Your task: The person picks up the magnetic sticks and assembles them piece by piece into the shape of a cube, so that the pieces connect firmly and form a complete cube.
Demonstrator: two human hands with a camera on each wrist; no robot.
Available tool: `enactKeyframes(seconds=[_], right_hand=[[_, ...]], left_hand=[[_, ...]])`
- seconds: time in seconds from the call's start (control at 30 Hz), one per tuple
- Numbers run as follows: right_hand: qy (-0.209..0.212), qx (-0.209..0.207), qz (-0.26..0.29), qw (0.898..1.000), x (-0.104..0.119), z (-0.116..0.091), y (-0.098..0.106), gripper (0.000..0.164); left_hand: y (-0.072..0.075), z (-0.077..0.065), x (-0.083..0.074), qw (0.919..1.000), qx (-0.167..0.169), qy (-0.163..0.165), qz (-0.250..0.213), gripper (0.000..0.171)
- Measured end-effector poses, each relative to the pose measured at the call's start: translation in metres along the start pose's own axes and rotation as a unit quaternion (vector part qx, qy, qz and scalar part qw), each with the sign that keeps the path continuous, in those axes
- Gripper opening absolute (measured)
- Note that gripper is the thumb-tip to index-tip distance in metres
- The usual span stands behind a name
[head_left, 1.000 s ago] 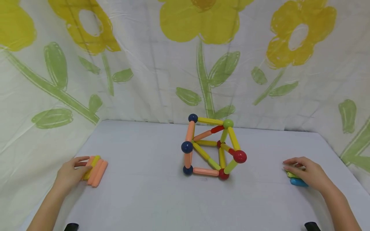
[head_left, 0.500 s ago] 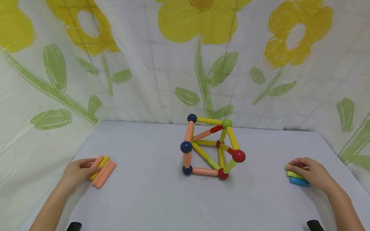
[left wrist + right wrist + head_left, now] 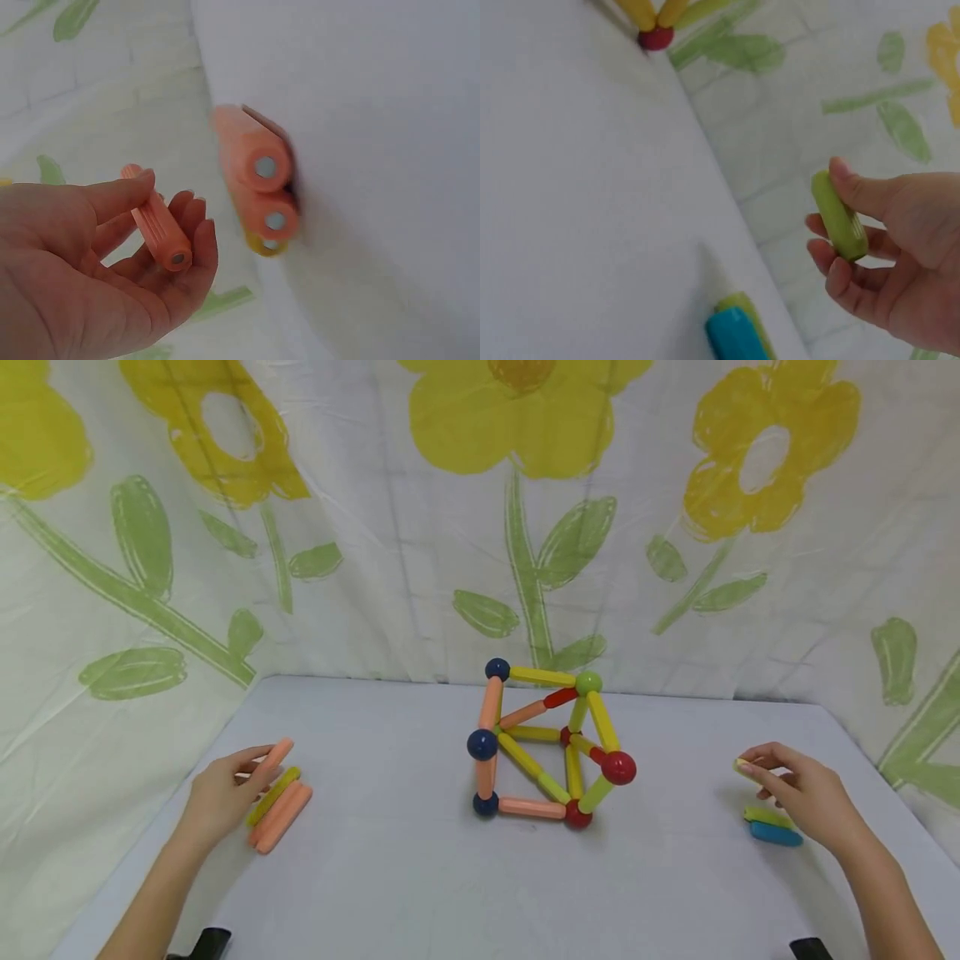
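Note:
My left hand [image 3: 225,791] pinches an orange magnetic rod [image 3: 159,225] between thumb and fingers, lifted over the table's left side. Beside and below it lie a yellow rod [image 3: 274,797] and two more orange rods [image 3: 251,154], their metal ends showing in the left wrist view. On the right side, my right hand [image 3: 806,793] holds up a short light-green rod [image 3: 840,217] by thumb and fingertips. Another green rod [image 3: 768,817] and a blue rod [image 3: 776,834] rest side by side on the table under that hand.
Mid-table stands a frame of magnetic rods and balls, with a red ball [image 3: 618,768] and a dark blue ball [image 3: 482,744] at its corners. The white table [image 3: 420,885] meets a flower-printed cloth [image 3: 375,568] at its back edge. Dark objects [image 3: 212,943] show at the bottom.
The left hand has moved right and raised one orange rod off the group, which has slid right too. My right hand has lifted one green rod away from the other green and the blue.

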State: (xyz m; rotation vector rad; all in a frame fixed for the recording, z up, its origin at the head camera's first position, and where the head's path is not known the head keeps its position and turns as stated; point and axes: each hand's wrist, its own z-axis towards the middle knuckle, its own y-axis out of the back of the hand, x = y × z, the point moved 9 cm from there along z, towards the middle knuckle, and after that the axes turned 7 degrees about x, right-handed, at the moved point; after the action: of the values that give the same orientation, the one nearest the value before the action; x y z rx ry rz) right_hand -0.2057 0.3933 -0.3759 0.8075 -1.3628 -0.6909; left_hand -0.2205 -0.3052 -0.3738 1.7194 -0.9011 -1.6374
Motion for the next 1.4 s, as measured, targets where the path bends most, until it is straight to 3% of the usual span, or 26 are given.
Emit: enactKeyframes(seconds=[0.1, 0.23, 0.4, 0.6, 0.73, 0.83, 0.97, 1.23, 1.4], right_hand=[[0.024, -0.023, 0.005, 0.999, 0.025, -0.004, 0.007, 0.025], [0.068, -0.050, 0.025, 0.996, 0.065, -0.010, 0.016, 0.023], [0.176, -0.071, 0.083, 0.978, 0.128, -0.021, 0.019, 0.029], [0.275, -0.062, 0.109, 0.953, 0.200, -0.035, 0.011, 0.038], [0.320, -0.039, 0.135, 0.937, 0.235, -0.039, 0.000, 0.042], [0.341, -0.021, 0.146, 0.928, 0.251, -0.040, -0.008, 0.044], [0.349, -0.008, 0.140, 0.926, 0.262, -0.042, -0.017, 0.042], [0.355, 0.015, 0.140, 0.924, 0.269, -0.043, -0.027, 0.040], [0.356, 0.015, 0.161, 0.921, 0.269, -0.042, -0.029, 0.034]], left_hand=[[0.002, -0.005, -0.038, 0.9991, -0.019, -0.039, 0.000, 0.049], [0.000, -0.015, -0.095, 0.9948, -0.020, -0.094, -0.033, 0.045], [-0.012, -0.029, -0.159, 0.9840, 0.003, -0.153, -0.092, 0.041], [-0.040, -0.044, -0.222, 0.9663, 0.063, -0.222, -0.113, 0.034], [-0.066, -0.051, -0.255, 0.9483, 0.122, -0.268, -0.120, 0.033], [-0.083, -0.055, -0.274, 0.9358, 0.155, -0.291, -0.123, 0.034], [-0.094, -0.058, -0.288, 0.9250, 0.162, -0.315, -0.136, 0.033], [-0.100, -0.061, -0.299, 0.9181, 0.152, -0.336, -0.146, 0.029], [-0.104, -0.061, -0.297, 0.9146, 0.166, -0.330, -0.164, 0.024]])
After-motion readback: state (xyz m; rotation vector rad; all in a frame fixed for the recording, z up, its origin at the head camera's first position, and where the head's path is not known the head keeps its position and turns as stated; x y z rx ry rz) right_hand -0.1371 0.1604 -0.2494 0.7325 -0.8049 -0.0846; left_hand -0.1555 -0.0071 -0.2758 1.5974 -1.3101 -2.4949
